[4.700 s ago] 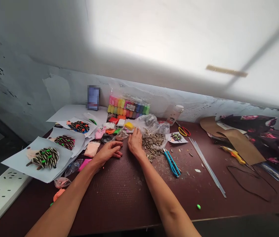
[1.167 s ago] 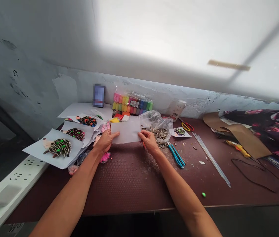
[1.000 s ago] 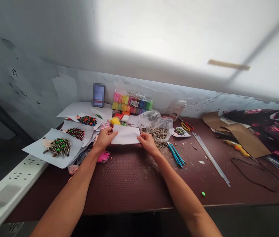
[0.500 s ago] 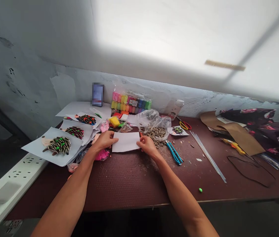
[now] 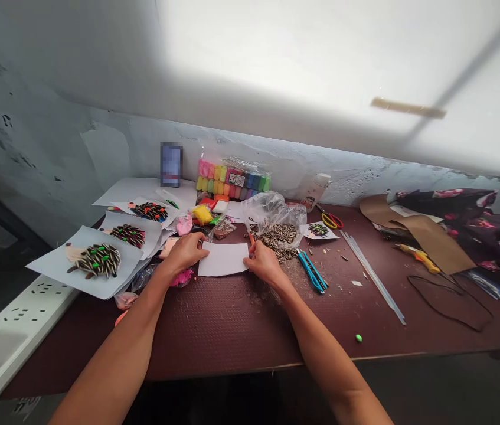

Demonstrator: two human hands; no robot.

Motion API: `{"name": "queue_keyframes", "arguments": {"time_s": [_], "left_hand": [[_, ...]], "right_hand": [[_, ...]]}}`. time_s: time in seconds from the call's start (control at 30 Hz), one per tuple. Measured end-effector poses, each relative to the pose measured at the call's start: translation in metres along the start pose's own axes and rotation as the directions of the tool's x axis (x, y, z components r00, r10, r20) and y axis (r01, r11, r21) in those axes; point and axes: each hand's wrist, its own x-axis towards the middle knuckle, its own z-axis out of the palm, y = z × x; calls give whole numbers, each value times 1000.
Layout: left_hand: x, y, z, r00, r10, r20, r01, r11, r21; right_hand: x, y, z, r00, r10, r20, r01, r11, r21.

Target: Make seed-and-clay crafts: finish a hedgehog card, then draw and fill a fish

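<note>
A small sheet of white paper (image 5: 223, 260) is held by its two side edges over the table. My left hand (image 5: 188, 251) pinches its left edge between thumb and fingers. On the opposite edge my right hand (image 5: 262, 260) is closed, and a thin orange stick-like thing (image 5: 252, 239) pokes up from its fingers; its kind is hidden. Striped sunflower seeds (image 5: 276, 236) spill from a clear plastic bag (image 5: 267, 209) just behind my right hand. A blue utility knife (image 5: 311, 271) lies to the right of that hand.
Finished seed hedgehogs on paper (image 5: 99, 260) lie at the left beside a power strip (image 5: 23, 330). Packs of coloured clay (image 5: 232, 180) lean at the wall. Scissors (image 5: 332, 220), clear glue sticks (image 5: 373, 277), a yellow glue gun (image 5: 422, 258) and its cord are on the right.
Both hands keep hold of the paper, which looks slightly lower and flatter. The whole view has shifted a little; nothing else has visibly moved.
</note>
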Motion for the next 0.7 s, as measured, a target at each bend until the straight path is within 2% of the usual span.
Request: {"name": "queue_keyframes", "arguments": {"time_s": [0.23,0.7], "left_hand": [[-1,-2,3,999,24,-43,-23,1000,15],[-7,8,3,998,-3,-65,4,1000,15]], "right_hand": [[-4,-2,-4,998,-44,40,47,997,-60],[-4,-4,-2,998,-11,54,21,981,-191]]}}
